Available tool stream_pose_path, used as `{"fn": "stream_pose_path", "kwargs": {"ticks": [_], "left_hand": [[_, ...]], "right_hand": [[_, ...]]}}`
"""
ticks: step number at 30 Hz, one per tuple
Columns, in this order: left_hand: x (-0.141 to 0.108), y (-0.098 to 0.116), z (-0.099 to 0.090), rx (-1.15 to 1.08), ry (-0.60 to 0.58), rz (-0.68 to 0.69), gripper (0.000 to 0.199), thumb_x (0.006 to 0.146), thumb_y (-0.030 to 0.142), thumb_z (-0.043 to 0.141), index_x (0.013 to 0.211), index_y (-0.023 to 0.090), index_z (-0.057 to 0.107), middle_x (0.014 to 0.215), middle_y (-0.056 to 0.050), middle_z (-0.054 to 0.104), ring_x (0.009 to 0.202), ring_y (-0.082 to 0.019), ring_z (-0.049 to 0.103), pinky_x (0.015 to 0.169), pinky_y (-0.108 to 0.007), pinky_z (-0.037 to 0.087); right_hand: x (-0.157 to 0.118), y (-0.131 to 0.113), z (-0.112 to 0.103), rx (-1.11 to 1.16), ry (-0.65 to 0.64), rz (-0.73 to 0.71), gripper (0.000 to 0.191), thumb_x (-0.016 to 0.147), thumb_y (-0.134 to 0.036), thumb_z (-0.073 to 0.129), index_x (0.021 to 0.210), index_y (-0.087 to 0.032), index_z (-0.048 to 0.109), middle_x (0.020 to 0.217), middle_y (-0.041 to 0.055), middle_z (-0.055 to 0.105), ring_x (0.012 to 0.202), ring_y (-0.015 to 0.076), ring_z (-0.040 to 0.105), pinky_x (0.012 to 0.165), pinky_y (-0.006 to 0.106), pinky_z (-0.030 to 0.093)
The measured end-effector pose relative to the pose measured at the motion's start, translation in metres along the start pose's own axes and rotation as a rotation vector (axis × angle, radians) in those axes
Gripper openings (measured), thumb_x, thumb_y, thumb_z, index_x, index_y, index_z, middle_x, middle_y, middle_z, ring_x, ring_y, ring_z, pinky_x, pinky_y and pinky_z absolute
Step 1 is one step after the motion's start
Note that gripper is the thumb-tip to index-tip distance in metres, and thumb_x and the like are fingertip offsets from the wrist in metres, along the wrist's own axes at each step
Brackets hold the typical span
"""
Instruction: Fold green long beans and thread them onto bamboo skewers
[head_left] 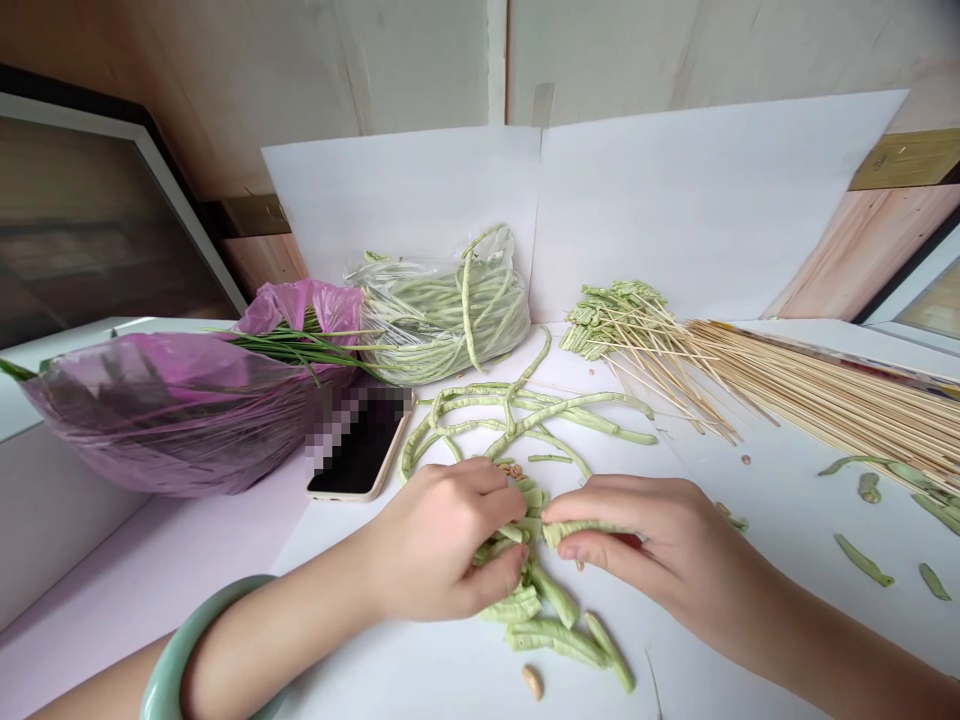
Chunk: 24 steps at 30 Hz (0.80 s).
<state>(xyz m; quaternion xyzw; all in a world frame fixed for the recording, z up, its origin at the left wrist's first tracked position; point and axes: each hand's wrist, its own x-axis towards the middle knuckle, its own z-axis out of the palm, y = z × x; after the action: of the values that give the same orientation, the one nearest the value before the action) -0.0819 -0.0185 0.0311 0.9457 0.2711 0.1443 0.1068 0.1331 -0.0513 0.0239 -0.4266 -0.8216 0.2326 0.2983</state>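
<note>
While bean-laden skewers lay by the counter's far edge and long beans lay uncut, left fingers closed around short pieces, right fingers pinching another

The phone at left has a glossy, smooth black screen in a pale, matt case. Near it, the purple bag is thin, crinkled, slightly shiny plastic; the clear bag farther back is glossy, wrinkled film. The sticks at right look like plain matt wood. The bangle near left is smooth with a soft gloss.
</note>
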Motion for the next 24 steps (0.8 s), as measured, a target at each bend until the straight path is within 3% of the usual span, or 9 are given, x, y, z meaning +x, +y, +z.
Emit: {"fn": "stream_pose_path", "kwargs": {"ticks": [5, 8, 11, 16, 20, 24], "left_hand": [[0.001, 0.001, -0.002, 0.0, 0.057, -0.023, 0.029, 0.081, 0.043, 0.057, 0.09, 0.016, 0.061, 0.076, -0.004, 0.057, 0.072, -0.02, 0.051, 0.061, -0.029, 0.039], [0.001, 0.003, -0.001, 0.007, 0.108, -0.021, 0.034, 0.083, 0.049, 0.056, 0.089, 0.016, 0.059, 0.077, -0.005, 0.057, 0.073, -0.02, 0.05, 0.061, -0.029, 0.039], [0.0, 0.006, 0.001, -0.025, 0.12, 0.019, 0.031, 0.087, 0.047, 0.054, 0.088, 0.016, 0.059, 0.078, -0.005, 0.057, 0.073, -0.019, 0.05, 0.062, -0.028, 0.04], [-0.002, 0.009, 0.005, 0.034, 0.174, 0.158, 0.035, 0.097, 0.04, 0.038, 0.083, 0.015, 0.058, 0.073, -0.004, 0.055, 0.066, -0.016, 0.047, 0.059, -0.026, 0.038], [-0.003, 0.009, 0.006, 0.096, 0.207, 0.216, 0.033, 0.099, 0.028, 0.035, 0.074, 0.015, 0.053, 0.071, -0.004, 0.052, 0.064, -0.016, 0.044, 0.057, -0.026, 0.035], [-0.002, 0.009, 0.003, -0.142, 0.1, 0.16, 0.024, 0.096, 0.024, 0.04, 0.079, 0.015, 0.053, 0.076, -0.005, 0.053, 0.069, -0.016, 0.046, 0.064, -0.026, 0.04]], "right_hand": [[0.0, -0.004, 0.005, 0.134, 0.003, 0.061, 0.024, 0.092, -0.02, 0.046, 0.105, -0.023, 0.065, 0.093, 0.003, 0.067, 0.079, 0.0152, 0.063, 0.068, 0.025, 0.05], [-0.001, -0.008, 0.009, 0.184, -0.048, 0.131, 0.019, 0.091, -0.018, 0.045, 0.104, -0.023, 0.058, 0.089, 0.0013, 0.064, 0.078, 0.0151, 0.062, 0.065, 0.025, 0.049], [-0.002, -0.009, 0.014, 0.258, -0.09, 0.2, 0.005, 0.09, -0.018, 0.046, 0.089, -0.022, 0.048, 0.072, -0.0035, 0.053, 0.064, 0.0124, 0.053, 0.056, 0.023, 0.044], [-0.003, -0.011, 0.02, 0.45, -0.139, 0.245, 0.015, 0.091, -0.021, 0.046, 0.08, -0.023, 0.036, 0.064, -0.0072, 0.041, 0.06, 0.0106, 0.048, 0.056, 0.022, 0.041], [0.0, -0.013, 0.018, 0.558, -0.114, 0.259, 0.018, 0.089, -0.029, 0.053, 0.078, -0.022, 0.04, 0.063, -0.0073, 0.042, 0.056, 0.0091, 0.046, 0.055, 0.021, 0.041], [0.001, -0.015, 0.012, 0.544, -0.135, 0.27, 0.016, 0.083, -0.026, 0.062, 0.077, -0.02, 0.047, 0.062, -0.0065, 0.046, 0.056, 0.0089, 0.044, 0.054, 0.021, 0.039]]}}
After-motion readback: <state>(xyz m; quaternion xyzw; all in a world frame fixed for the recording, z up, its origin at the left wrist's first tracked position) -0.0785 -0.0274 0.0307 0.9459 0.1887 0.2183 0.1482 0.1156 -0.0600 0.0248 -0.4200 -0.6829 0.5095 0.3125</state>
